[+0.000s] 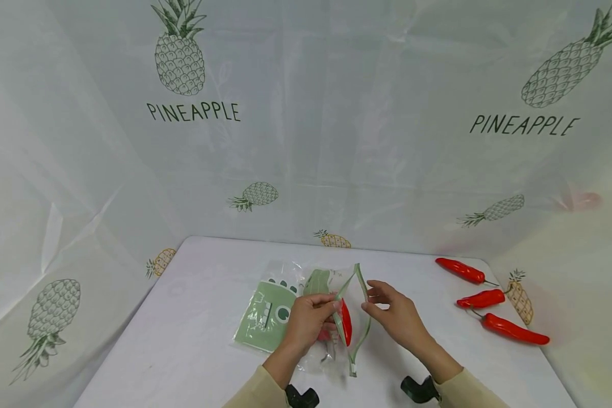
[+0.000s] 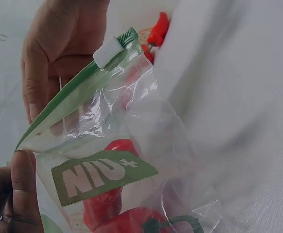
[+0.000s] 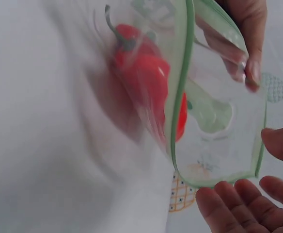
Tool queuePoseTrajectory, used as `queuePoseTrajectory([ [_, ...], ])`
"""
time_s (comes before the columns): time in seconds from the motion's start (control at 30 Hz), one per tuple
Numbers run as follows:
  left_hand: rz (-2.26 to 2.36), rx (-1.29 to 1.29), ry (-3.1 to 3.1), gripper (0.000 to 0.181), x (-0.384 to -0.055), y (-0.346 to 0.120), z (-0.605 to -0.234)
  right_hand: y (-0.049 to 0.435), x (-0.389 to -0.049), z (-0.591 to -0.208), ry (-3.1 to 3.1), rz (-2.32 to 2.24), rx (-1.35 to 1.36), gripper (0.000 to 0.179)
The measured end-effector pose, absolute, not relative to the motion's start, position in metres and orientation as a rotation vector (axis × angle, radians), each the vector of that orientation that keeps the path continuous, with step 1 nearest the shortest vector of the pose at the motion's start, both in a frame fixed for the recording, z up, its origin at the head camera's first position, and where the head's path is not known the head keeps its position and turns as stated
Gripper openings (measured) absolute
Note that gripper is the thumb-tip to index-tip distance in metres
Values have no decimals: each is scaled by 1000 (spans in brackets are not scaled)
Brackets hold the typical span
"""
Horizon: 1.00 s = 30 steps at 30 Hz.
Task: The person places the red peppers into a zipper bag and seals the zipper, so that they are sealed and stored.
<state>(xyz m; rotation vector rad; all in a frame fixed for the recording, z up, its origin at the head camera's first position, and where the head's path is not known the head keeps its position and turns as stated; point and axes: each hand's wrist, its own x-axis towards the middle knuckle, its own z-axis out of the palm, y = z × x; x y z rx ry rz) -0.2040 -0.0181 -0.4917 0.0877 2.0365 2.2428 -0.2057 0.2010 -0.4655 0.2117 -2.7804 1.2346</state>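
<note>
My left hand (image 1: 306,320) pinches the rim of a clear bag (image 2: 107,116) between thumb and fingers, just above the table (image 1: 183,340). My right hand (image 1: 395,314) is at the opposite side of the bag's mouth, thumb and fingers apart and loosely bent; I cannot tell whether they touch the plastic. The mouth gapes between my two hands, edged by a green zip (image 3: 183,73) with a white slider (image 2: 107,52) near one end. A green label (image 2: 102,177) on the front reads "NIU+".

Inside the bag, low down, lie red peppers (image 3: 149,80), at least two, one showing a green stem. They press together, so I cannot count them for certain.

On the table beside my left hand lies a flat packet (image 1: 265,320), wrapped in clear plastic and printed with a green cartoon face that has a round eye and teeth. Over at the right edge of the table are three loose peppers, also red: a far one (image 1: 460,270), a middle one (image 1: 481,298) and a near one (image 1: 515,330), close together. Behind everything hangs a pale curtain (image 1: 336,141) printed with pineapples and the word "PINEAPPLE". My sleeves (image 1: 257,391) are cream.
</note>
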Motion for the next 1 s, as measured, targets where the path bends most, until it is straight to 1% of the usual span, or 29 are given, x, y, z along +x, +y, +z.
queuePoseTrajectory([
  [0.43, 2263, 71, 1997, 28, -205, -19, -495, 231, -208, -460, -2780, 1122, 202, 55],
  [1.0, 2262, 65, 2008, 30, -206, -20, -497, 288, -212, -468, -2828, 818, 198, 65],
])
